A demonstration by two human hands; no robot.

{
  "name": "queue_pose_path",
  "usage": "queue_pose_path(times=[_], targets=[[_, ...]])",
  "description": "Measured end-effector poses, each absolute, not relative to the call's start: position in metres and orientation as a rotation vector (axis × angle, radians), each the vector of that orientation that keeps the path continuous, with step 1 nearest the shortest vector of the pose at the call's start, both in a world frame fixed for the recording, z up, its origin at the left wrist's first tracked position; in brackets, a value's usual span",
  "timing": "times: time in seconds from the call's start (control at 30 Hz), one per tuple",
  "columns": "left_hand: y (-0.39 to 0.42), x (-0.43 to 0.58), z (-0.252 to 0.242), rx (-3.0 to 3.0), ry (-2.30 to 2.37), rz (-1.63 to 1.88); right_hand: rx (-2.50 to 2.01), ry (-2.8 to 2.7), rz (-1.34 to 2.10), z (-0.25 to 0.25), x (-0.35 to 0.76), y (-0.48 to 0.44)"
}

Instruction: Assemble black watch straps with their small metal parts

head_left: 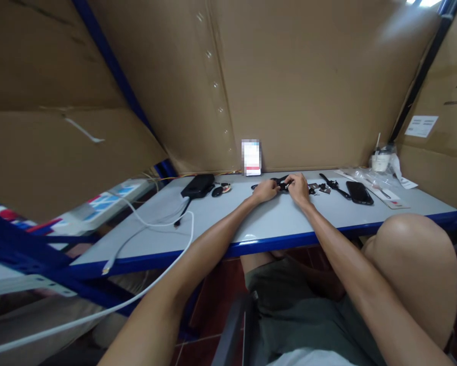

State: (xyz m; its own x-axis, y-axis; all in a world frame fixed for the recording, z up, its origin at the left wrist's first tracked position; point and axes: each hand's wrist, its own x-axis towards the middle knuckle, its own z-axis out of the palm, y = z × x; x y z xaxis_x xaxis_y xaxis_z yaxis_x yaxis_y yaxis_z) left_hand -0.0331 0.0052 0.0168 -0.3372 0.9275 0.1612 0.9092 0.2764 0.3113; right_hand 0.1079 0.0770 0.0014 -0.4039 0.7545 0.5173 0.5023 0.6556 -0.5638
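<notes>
Over the middle of the table, my left hand [267, 191] is closed on a small black strap-like object [283, 186], gripping its left side. My right hand [298, 189] pinches the same object from the right, and a shiny bit shows near its fingertips. The fingers cover much of the object, so its exact kind is hard to make out. Just right of my right hand lie several small dark parts [321, 188]. Beyond them is a black wristwatch [335, 187] with its strap stretched out.
A lit phone [251, 157] leans on the cardboard wall behind. Another phone [360, 193] lies right, near clear plastic bags [369, 179] and a white cup [381, 161]. Left are a black box-shaped device [198, 186], small round items [221, 190] and a white cable [192, 229] hanging over the edge.
</notes>
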Motion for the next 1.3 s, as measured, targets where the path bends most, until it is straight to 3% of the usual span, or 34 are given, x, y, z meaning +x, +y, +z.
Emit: queue_pose_path(times=[1.3], targets=[[0.009,-0.038,0.009,1.829,2.458,0.544,-1.133,-2.241,0.374,0.001,0.109,0.068]])
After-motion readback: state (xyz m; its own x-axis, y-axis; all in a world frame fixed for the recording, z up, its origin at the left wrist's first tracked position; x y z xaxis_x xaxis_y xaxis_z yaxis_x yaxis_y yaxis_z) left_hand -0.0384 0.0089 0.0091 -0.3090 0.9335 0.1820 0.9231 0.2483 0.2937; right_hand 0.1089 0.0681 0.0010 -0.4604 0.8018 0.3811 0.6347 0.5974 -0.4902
